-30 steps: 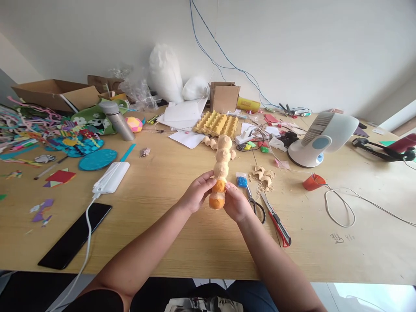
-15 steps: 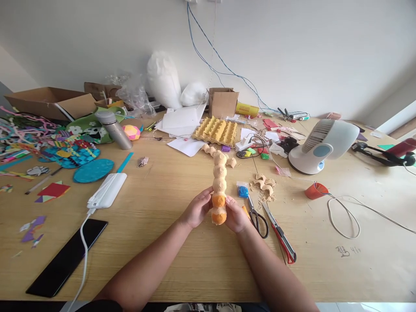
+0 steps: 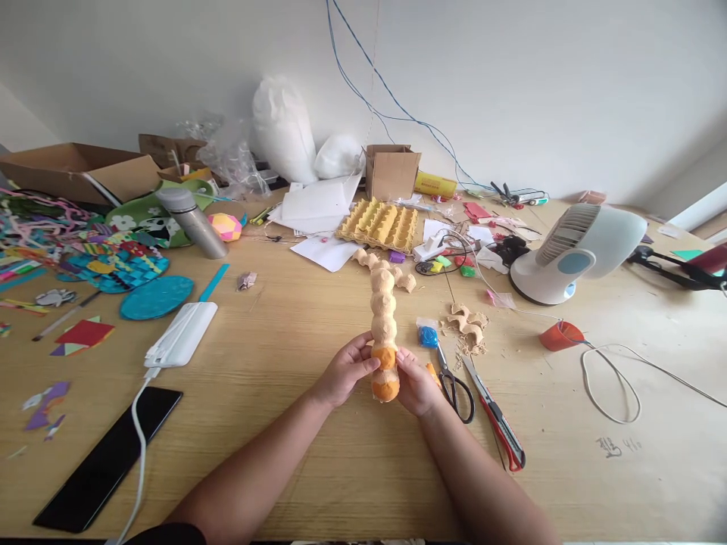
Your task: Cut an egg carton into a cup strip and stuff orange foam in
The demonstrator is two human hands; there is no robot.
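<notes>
Between my two hands is a bumpy strip cut from an egg carton (image 3: 384, 318), pale tan at its far bumps, with orange on two bumps at the near end. My left hand (image 3: 347, 369) grips its left side, thumb against the orange part. From the right side my right hand (image 3: 417, 382) holds the same near end, thumb by the upper orange bump. Just right of the hands lie a blue lump of clay (image 3: 427, 334) in clear wrapping, scissors (image 3: 454, 386) and a red utility knife (image 3: 500, 420). An orange piece (image 3: 433, 374) is partly hidden by my right hand.
Cut carton scraps (image 3: 466, 325) lie to the right. A yellow egg tray (image 3: 379, 225) stands farther back, near a cardboard box (image 3: 391, 172). At right are a white fan (image 3: 579, 253) and an orange cup (image 3: 561, 335); at left, a power bank (image 3: 182, 333) and black phone (image 3: 107, 458).
The view has shifted slightly. Both hands keep hold of the egg carton strip near its orange end; my left thumb now lies farther across the orange bump.
</notes>
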